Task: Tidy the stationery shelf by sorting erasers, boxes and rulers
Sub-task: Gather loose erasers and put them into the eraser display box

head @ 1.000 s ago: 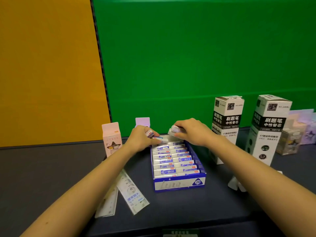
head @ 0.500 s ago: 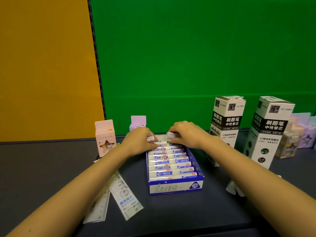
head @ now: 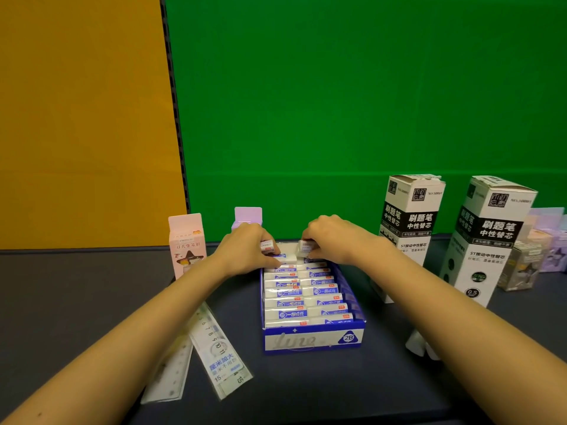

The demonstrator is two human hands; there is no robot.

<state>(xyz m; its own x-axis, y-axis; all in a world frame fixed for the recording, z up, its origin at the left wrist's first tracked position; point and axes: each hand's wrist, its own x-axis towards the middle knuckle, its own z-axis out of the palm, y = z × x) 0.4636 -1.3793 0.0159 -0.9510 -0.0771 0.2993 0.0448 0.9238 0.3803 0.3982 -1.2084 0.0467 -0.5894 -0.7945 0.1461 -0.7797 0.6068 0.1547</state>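
Observation:
A blue and white display box (head: 313, 340) stands on the dark shelf, filled with two rows of wrapped white erasers (head: 291, 314). Over its far end my left hand (head: 245, 250) pinches a small eraser (head: 267, 244) between thumb and fingers. My right hand (head: 331, 240) grips another eraser (head: 306, 246) at the box's far right corner. Two clear rulers (head: 219, 351) lie flat to the left of the box, partly under my left forearm.
A pink carton (head: 185, 245) and a lilac carton (head: 248, 216) stand at the back left. Two tall black-and-white refill boxes (head: 409, 222) (head: 487, 240) stand to the right, with small pastel boxes (head: 546, 240) behind. Some white pieces (head: 418, 346) lie by my right forearm.
Both hands have lowered slightly toward the far end of the eraser box, each still holding its eraser. The camera has shifted a little; nothing else moved.

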